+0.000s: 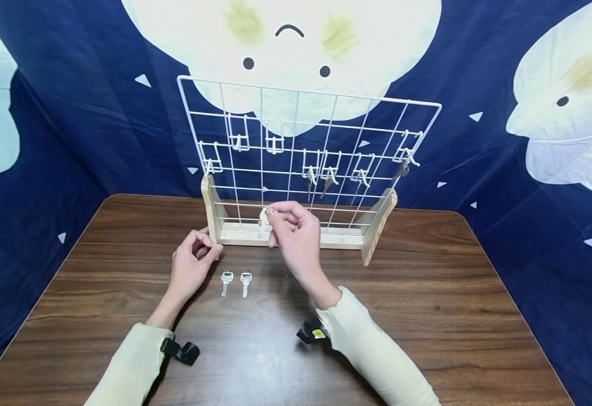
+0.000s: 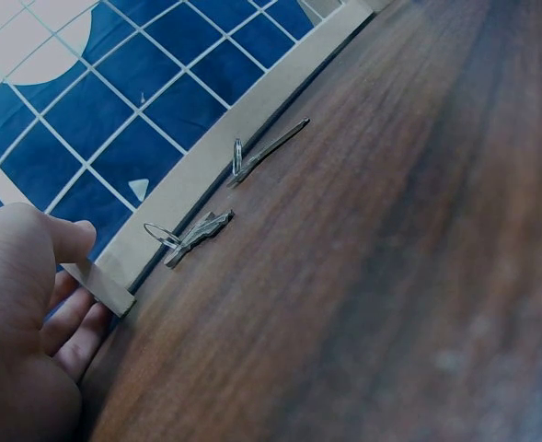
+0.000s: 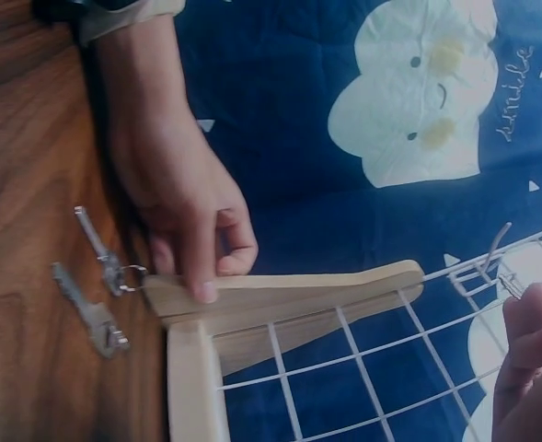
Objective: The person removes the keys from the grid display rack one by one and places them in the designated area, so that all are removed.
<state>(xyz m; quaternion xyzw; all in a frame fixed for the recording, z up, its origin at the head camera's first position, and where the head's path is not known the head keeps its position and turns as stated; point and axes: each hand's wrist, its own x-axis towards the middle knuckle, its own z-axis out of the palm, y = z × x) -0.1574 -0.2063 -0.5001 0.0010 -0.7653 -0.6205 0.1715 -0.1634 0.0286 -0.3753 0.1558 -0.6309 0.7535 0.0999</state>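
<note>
My left hand (image 1: 190, 264) grips the front end of the left wooden foot (image 1: 212, 206) of a white wire grid rack (image 1: 296, 149); the left wrist view shows thumb and fingers on either side of the wood (image 2: 105, 287). Between thumb and forefinger, my right hand (image 1: 298, 234) pinches a silver key (image 1: 263, 221) in front of the grid's lower part. Two more keys lie side by side on the table near my left hand, a left one (image 1: 226, 283) and a right one (image 1: 246, 283), each with a small ring.
White hooks hang on the grid, among them bare ones at the upper left (image 1: 238, 141) and far left (image 1: 212, 164). Keys (image 1: 328, 183) hang from several hooks on the right side. Behind the brown wooden table (image 1: 418, 304) stands a dark blue cloth (image 1: 98, 113) with cloud faces.
</note>
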